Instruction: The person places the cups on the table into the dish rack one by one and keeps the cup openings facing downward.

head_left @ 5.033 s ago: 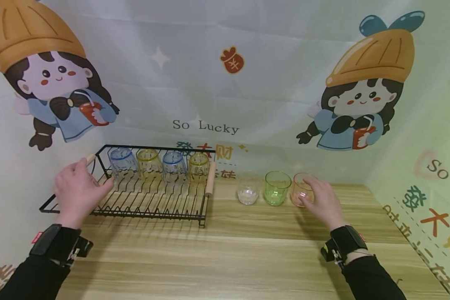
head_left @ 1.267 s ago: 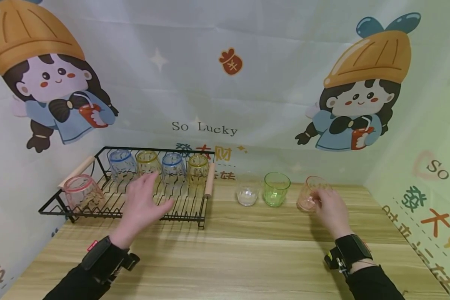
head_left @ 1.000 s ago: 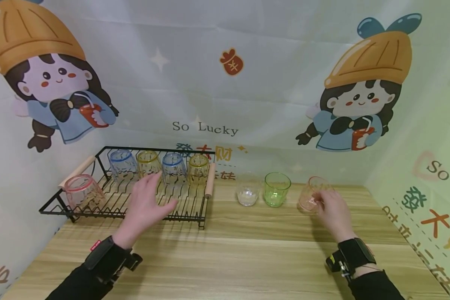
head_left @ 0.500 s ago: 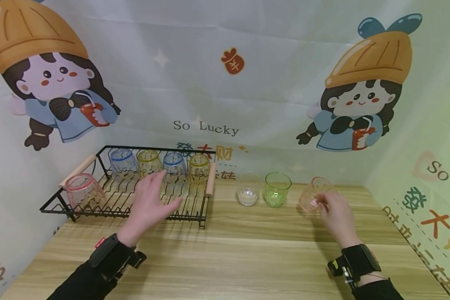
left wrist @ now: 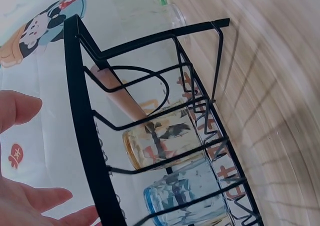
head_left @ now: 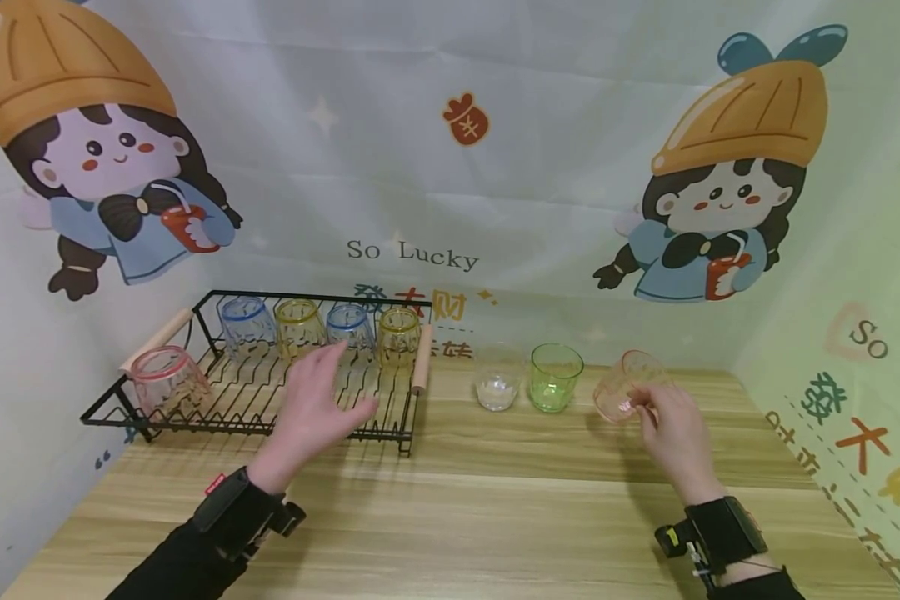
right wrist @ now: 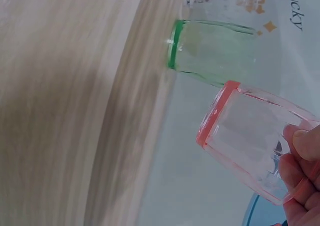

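My right hand (head_left: 675, 425) pinches a pink glass (head_left: 622, 387) between thumb and fingers. The glass leans; in the right wrist view its thick red-banded end (right wrist: 218, 113) points toward the tabletop and looks raised off it. Over the front rail of the black wire drying rack (head_left: 390, 435), my left hand (head_left: 311, 408) hovers with thumb and fingers spread, holding nothing. Another pink glass (head_left: 167, 383) stands upside down at the rack's front left. Along the rack's back row are a blue glass (head_left: 247, 329), a yellow one (head_left: 298, 325), a second blue (head_left: 350, 329) and a second yellow (head_left: 397, 337).
A clear glass (head_left: 497, 387) and a green glass (head_left: 555, 379) stand upright on the wooden table (head_left: 465, 533) between the rack and my right hand. The rack has a wooden handle (head_left: 422, 358) at each end. A printed cloth (head_left: 390, 167) hangs behind.
My left hand has left the rack's left end, where a pink glass now stands, and moved rightward. My right hand has picked up and tilted the other pink glass, which stood upright beside the green one.
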Tool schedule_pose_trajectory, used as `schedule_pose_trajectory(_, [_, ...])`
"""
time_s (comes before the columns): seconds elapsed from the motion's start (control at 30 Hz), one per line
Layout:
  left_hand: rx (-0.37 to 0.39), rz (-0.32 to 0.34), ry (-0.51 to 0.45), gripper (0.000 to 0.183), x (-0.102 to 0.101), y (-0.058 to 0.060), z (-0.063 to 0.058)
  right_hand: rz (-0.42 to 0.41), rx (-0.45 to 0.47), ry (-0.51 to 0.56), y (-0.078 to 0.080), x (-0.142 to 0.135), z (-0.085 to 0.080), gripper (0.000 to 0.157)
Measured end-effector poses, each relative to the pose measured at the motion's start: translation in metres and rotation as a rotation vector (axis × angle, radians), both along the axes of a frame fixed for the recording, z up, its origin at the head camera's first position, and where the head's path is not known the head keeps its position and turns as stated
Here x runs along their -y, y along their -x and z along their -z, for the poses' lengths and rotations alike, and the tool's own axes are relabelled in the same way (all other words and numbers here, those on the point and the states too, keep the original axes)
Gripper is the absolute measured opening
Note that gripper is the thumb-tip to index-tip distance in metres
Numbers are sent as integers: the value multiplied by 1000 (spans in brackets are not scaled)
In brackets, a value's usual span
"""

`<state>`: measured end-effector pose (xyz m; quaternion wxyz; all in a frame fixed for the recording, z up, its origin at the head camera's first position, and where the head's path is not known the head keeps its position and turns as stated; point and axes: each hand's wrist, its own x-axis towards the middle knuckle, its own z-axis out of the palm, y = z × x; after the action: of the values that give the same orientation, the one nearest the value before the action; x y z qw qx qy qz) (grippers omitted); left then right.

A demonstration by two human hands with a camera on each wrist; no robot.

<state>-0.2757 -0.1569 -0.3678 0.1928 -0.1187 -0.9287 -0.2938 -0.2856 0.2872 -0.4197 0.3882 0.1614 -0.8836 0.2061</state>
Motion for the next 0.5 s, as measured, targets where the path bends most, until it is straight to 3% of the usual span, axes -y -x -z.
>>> schedule_pose_trajectory(0.5, [13, 13, -18, 86, -17, -2, 1, -57, -94, 19, -7, 9, -9, 24])
